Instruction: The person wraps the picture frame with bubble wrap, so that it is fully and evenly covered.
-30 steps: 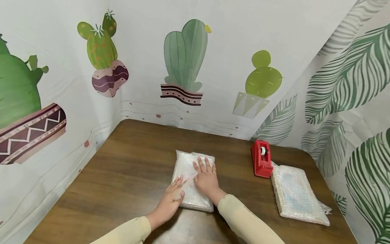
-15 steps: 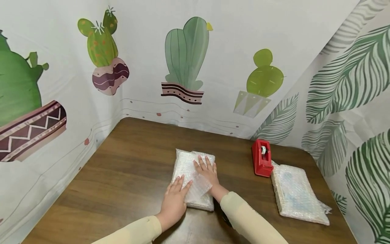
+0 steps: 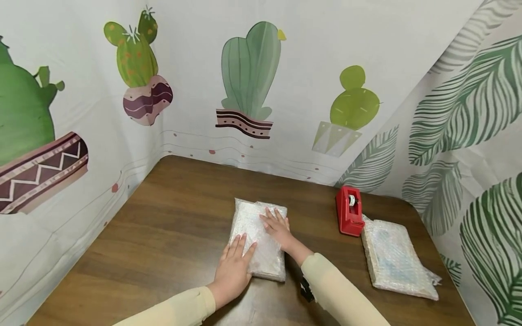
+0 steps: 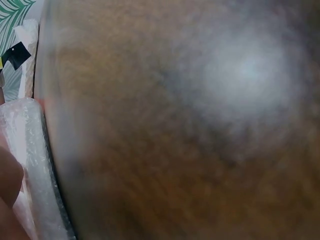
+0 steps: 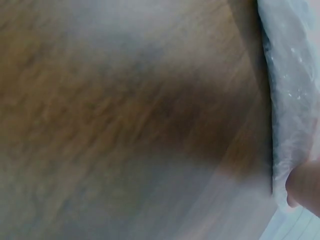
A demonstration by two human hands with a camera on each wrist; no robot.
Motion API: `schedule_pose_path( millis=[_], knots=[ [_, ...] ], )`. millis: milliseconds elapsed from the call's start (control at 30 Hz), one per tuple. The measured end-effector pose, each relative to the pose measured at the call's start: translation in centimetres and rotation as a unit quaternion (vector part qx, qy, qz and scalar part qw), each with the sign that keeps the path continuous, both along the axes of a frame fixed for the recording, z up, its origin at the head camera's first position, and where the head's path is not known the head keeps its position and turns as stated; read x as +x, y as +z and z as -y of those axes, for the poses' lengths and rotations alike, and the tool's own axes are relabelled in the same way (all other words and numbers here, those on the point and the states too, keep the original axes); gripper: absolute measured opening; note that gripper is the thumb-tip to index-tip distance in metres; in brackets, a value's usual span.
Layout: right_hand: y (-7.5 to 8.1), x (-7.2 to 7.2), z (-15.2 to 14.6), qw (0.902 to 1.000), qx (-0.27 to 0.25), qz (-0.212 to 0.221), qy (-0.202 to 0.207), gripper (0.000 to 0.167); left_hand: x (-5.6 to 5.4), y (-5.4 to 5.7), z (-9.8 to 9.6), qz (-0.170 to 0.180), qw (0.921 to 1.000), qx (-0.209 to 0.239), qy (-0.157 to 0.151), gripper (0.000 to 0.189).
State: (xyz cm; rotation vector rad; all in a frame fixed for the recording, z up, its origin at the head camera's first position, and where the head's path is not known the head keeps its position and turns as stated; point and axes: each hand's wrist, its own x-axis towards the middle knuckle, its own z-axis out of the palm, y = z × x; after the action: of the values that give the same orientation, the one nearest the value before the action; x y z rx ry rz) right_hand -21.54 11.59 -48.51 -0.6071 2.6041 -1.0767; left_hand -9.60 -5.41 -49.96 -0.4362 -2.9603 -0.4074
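Note:
A flat rectangular package [image 3: 267, 260] wrapped in clear bubble wrap lies in the middle of the wooden table. My left hand [image 3: 233, 271] rests on its lower left side, fingers straight and slightly spread. On the upper right part, my right hand [image 3: 279, 228] presses the wrap with extended fingers. In the left wrist view, the package [image 4: 37, 165] shows its shiny wrapped side along the left border, with part of my hand [image 4: 9, 175] over it. The right wrist view shows the package's edge [image 5: 292, 95] and a fingertip [image 5: 305, 187] touching its corner. The contents are hidden.
Right of the hands stands a red tape dispenser [image 3: 350, 212]. Just beyond it, a second bubble-wrapped package [image 3: 397, 260] lies near the right edge of the table [image 3: 175, 217]. A small black object [image 3: 306, 290] shows beneath my right wrist. Printed cloth hangs around the table.
My left hand has come up and flattened onto the package. A loose flap of wrap, raised beside my right hand half a second ago, now lies down. The right hand has shifted slightly.

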Motion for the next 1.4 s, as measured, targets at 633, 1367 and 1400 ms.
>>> schedule_pose_path(
  millis=[633, 1367, 1400],
  knots=[
    [0.4, -0.3, -0.8, 0.9994, 0.000, 0.033, -0.001, 0.047, -0.4, 2.5, 2.3, 0.124, 0.9796, 0.042, -0.152, 0.066],
    [0.6, -0.1, -0.1, 0.9979, 0.044, 0.038, 0.029, 0.065, 0.3, 0.8, 0.7, 0.036, 0.9964, -0.012, -0.075, 0.053],
    [0.5, 0.0, 0.0, 0.9977, 0.054, 0.026, 0.032, 0.067, 0.4, 0.8, 0.8, 0.038, 0.9962, -0.017, -0.076, 0.051]
  ],
)
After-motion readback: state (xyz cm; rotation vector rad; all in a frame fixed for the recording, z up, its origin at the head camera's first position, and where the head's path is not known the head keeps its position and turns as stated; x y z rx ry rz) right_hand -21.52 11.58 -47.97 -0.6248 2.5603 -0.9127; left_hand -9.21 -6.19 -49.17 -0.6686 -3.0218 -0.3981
